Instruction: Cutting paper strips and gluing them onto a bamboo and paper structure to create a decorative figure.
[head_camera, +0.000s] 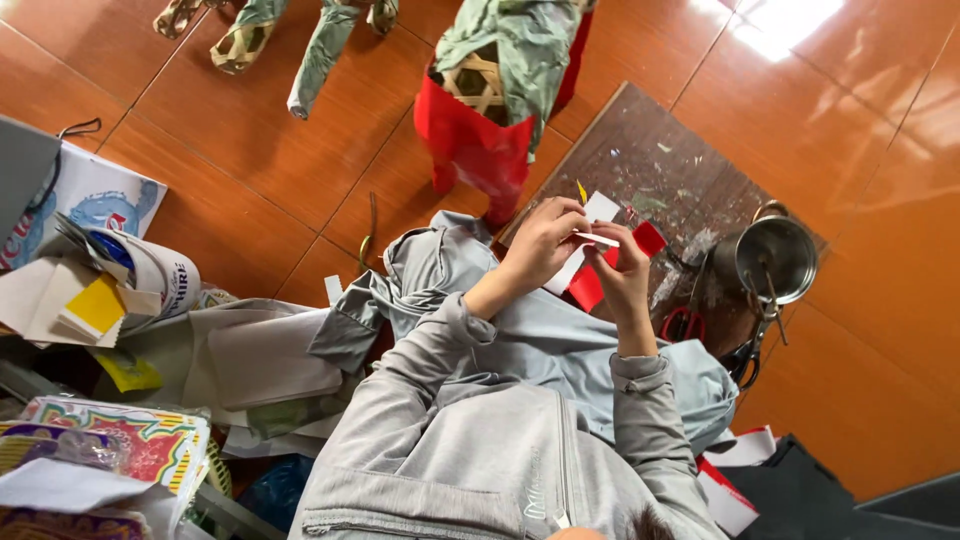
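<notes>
Near the middle of the frame, the left hand (540, 245) and the right hand (622, 270) are close together, fingers curled shut around a folded piece of red and white paper (600, 262). The paper sits between both hands, pinched by the fingertips. Under them lies a dark brown wooden board (660, 170) on the orange tiled floor (250, 150). To the right stands a shiny metal pot (777, 258). Red-handled scissors (683, 322) lie just below the right hand.
</notes>
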